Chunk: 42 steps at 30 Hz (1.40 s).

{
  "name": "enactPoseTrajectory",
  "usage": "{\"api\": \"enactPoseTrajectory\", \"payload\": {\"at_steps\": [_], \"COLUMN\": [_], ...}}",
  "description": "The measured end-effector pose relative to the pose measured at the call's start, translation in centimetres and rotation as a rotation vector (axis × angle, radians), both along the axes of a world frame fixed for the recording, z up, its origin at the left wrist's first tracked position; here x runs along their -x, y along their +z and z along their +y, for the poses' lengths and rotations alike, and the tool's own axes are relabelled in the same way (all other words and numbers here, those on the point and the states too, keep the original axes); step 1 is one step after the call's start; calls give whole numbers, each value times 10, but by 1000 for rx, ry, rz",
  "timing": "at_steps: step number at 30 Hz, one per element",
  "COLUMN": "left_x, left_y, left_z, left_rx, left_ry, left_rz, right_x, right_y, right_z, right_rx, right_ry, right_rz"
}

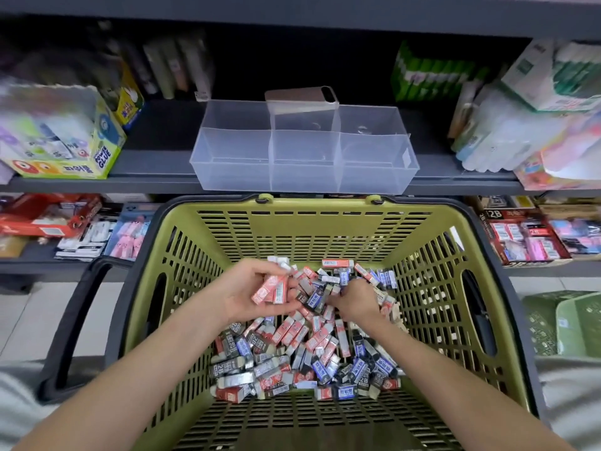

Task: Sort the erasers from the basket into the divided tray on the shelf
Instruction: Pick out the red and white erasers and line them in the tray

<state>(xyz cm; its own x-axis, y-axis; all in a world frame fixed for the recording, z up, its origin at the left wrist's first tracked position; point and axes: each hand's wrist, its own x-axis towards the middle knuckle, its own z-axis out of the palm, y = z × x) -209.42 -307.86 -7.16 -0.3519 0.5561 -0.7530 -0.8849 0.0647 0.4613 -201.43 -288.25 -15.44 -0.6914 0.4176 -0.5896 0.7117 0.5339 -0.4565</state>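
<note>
A green plastic basket with black handles holds a heap of erasers in red, blue and black sleeves. My left hand hovers over the heap, palm up, and holds a few red-sleeved erasers. My right hand reaches palm down into the pile, fingers curled among the erasers; what it grips is hidden. A clear divided tray stands on the shelf above the basket, with nothing visible in its compartments.
A yellow glue box sits left of the tray, and pale packets pile up at its right. A lower shelf holds eraser boxes and stationery packs. A second green basket stands on the floor at right.
</note>
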Motion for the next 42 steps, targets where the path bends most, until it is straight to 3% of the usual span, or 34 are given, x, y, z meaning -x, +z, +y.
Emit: {"api": "enactPoseTrajectory", "payload": {"at_steps": [9,11,13,14,16,18,21,23,25,26,28,31,35,39,42], "left_x": [-5,-4,-4,-5,-10,-17,-22,-21,-17,-15,-11,-12,-17,-23,-27], "left_y": [-7,-9,-10,-10,-10,-12,-19,-22,-23,-24,-24,-30,-41,-41,-36], "left_z": [-1,-1,0,2,7,10,7,4,3,3,3,1,-5,-2,6], "left_rx": [-10,-26,-17,-1,20,53,101,112,121,122,115,146,196,169,98], "left_ry": [150,141,86,45,-52,-95,13,105,167,183,193,168,119,19,-21], "left_rz": [-12,15,74,108,148,156,50,2,15,34,71,121,128,84,5], "right_x": [1,2,7,9,11,11,4,-6,-17,-23,-29,-29,-26,-24,-17], "right_y": [0,17,42,54,70,75,66,51,28,18,3,-11,-9,18,44], "right_z": [-3,-1,-1,-5,-21,-36,-32,-21,-17,-21,-36,-56,-57,-35,-38], "right_rx": [-67,134,534,690,800,794,813,501,100,1,-80,-144,69,474,571], "right_ry": [48,-62,-163,-133,5,80,20,29,210,283,315,230,31,-158,-66], "right_rz": [56,135,239,264,273,276,286,207,9,-82,-143,-63,-78,22,190]}}
